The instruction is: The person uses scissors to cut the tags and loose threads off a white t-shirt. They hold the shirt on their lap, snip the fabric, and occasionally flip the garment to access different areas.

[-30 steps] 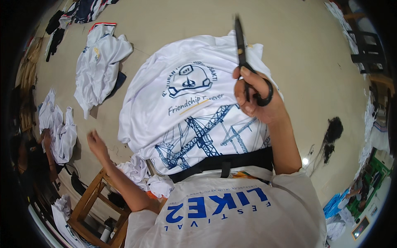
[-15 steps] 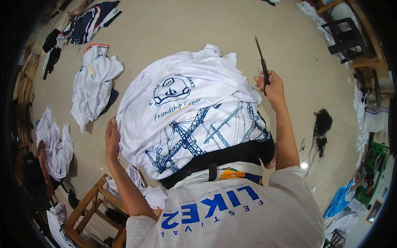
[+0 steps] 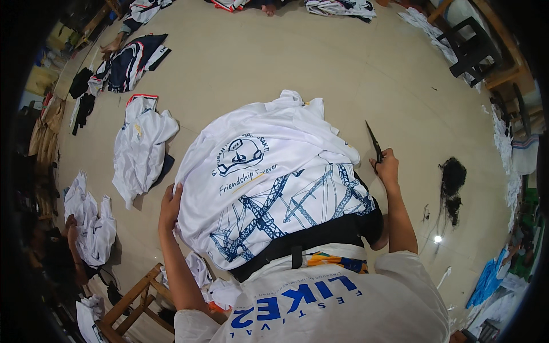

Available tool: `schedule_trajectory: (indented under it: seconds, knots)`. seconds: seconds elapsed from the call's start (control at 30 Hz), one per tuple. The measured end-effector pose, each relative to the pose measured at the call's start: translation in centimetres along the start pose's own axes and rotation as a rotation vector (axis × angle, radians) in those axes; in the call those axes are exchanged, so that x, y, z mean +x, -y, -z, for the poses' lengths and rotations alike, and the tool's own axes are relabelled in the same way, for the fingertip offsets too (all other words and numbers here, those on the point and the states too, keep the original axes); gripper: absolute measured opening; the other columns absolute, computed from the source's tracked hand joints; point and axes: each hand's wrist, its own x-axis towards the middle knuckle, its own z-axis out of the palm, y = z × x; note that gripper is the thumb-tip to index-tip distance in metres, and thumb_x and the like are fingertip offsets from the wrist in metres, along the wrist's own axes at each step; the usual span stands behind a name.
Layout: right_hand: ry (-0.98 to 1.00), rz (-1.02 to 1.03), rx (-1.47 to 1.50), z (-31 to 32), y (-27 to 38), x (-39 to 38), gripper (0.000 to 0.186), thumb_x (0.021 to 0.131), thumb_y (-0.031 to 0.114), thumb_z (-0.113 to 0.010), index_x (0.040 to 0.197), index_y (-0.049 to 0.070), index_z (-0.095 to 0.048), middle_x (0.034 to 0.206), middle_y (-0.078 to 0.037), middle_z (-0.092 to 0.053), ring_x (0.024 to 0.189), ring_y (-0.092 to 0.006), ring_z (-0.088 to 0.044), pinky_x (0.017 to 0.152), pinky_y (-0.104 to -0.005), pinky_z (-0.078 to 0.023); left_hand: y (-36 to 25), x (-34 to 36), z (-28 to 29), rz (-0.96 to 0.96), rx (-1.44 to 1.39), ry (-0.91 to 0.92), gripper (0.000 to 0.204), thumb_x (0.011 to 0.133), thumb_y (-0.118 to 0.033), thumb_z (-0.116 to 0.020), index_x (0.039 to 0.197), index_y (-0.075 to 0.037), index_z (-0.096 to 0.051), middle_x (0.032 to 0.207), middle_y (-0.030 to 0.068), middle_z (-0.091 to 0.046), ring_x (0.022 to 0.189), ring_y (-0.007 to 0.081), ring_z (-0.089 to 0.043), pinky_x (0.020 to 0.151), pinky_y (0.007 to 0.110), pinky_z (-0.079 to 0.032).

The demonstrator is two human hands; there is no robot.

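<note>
A large white shirt (image 3: pixel 303 131) with a dark blue emblem, lettering and a crane print is spread over my lap. At the garment's left edge, my left hand (image 3: pixel 170 203) has its fingers closed on the fabric, thumb side up. To the right of the shirt, my right hand (image 3: pixel 386 167) grips black scissors (image 3: pixel 373 137), whose blades point forward, apart from the cloth.
Crumpled white garments (image 3: pixel 143 146) lie on the tiled floor (image 3: pixel 274 57) at left, navy ones (image 3: pixel 128 63) farther forward. A wooden stool (image 3: pixel 134 300) is at lower left, a person's arm (image 3: pixel 74 240) beyond. Right are black scraps (image 3: pixel 452 183) and a plastic chair (image 3: pixel 474 48).
My left hand has moved onto the shirt's left edge and closed on it. My right hand, still holding the scissors, has moved off the shirt to the right and lower in view.
</note>
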Motion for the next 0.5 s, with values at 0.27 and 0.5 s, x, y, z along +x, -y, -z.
schedule_trajectory:
  seconds: [0.27,0.5]
  knots:
    - [0.216,0.152,-0.233,1.0,1.0,0.3,0.058,0.058,0.018,-0.1,0.097,-0.002,-0.063,0.081,-0.019,-0.071,0.077,-0.0334,-0.072,0.071,-0.0421,-0.057,-0.4,9.8,-1.8,-0.08,0.124,0.179,0.093,0.088,-0.056,-0.079,0.152,0.005,-0.048,0.139,0.0248,-0.063,0.125,0.0291,-0.063,0.104,0.038,-0.051]
    - [0.159,0.231,-0.169,0.9,9.5,1.9,0.058,0.071,0.037,-0.094,0.104,-0.003,-0.067,0.103,-0.023,-0.074,0.098,-0.0402,-0.073,0.09,-0.0441,-0.058,-2.9,12.4,-3.7,-0.085,0.391,0.325,0.105,0.072,-0.052,-0.091,0.15,0.006,-0.05,0.143,0.026,-0.062,0.127,0.0334,-0.064,0.108,0.041,-0.05]
